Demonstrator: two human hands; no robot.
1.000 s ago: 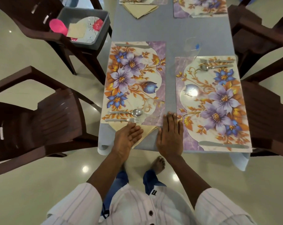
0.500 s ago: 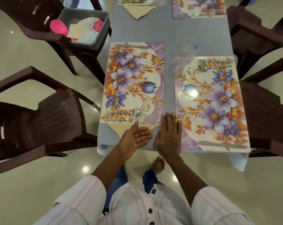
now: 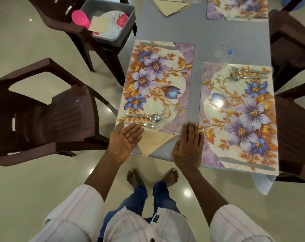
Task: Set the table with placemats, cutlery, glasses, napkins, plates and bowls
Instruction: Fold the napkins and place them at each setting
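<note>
— Smoothing the napkin (image 3: 154, 143) is best done, it is judged, with flat palms, so that the fold is not dragged. Where is it?

— Lower centre, top edge tucked under the glossy floral placemat (image 3: 157, 81), below the steel fork (image 3: 149, 125). It is soft, beige and triangular. The left hand (image 3: 125, 139) is held palm-up at its left corner, fingers straight and together. The right hand (image 3: 188, 147) is laid flat on the table (image 3: 195, 102), fingers pressed together.

Dark brown plastic chairs (image 3: 69, 112) on glossy floor (image 3: 34, 189); grey tub (image 3: 129, 20) sits on one
</note>
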